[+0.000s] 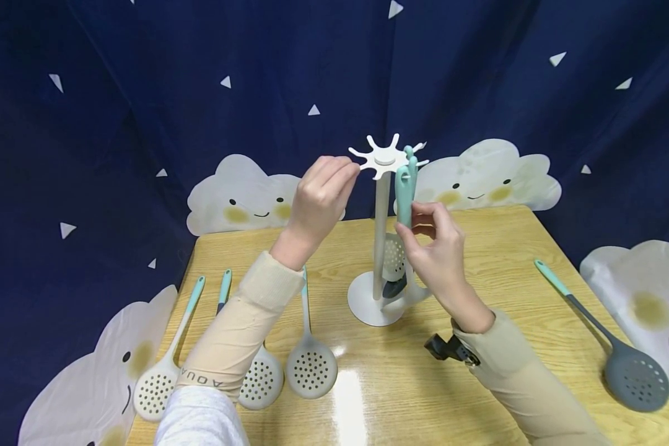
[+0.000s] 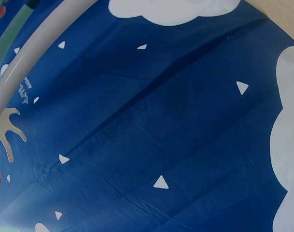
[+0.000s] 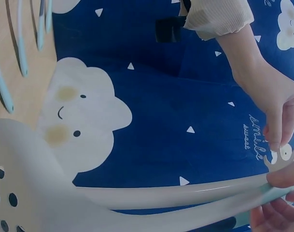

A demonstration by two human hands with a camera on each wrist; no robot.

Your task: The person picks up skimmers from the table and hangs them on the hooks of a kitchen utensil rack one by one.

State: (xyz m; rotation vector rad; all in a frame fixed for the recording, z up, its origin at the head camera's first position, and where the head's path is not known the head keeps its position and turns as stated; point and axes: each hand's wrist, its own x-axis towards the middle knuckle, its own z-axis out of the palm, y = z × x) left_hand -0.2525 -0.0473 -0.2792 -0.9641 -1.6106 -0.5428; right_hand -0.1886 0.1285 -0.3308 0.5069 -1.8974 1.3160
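Observation:
A white utensil rack [image 1: 380,235] with a star of hooks on top stands on a round base. My left hand [image 1: 321,197] pinches the tip of one hook at the rack's left. With thumb and fingers, my right hand [image 1: 437,248] grips the mint handle of a light grey skimmer [image 3: 21,179]. That handle's top is at a hook on the right side, the skimmer hanging upright with its holed head low. Behind it hang other mint-handled utensils, among them a pale holed skimmer [image 1: 393,257] and one with a dark head [image 1: 394,288], partly hidden.
On the table's left lie pale skimmers, one at the edge [image 1: 155,391], one half under my left sleeve [image 1: 262,379], one nearer the rack [image 1: 312,367]. A dark-necked handle [image 1: 225,286] lies among them. At the right lies a dark grey skimmer [image 1: 637,378]. A blue curtain [image 1: 290,74] hangs behind.

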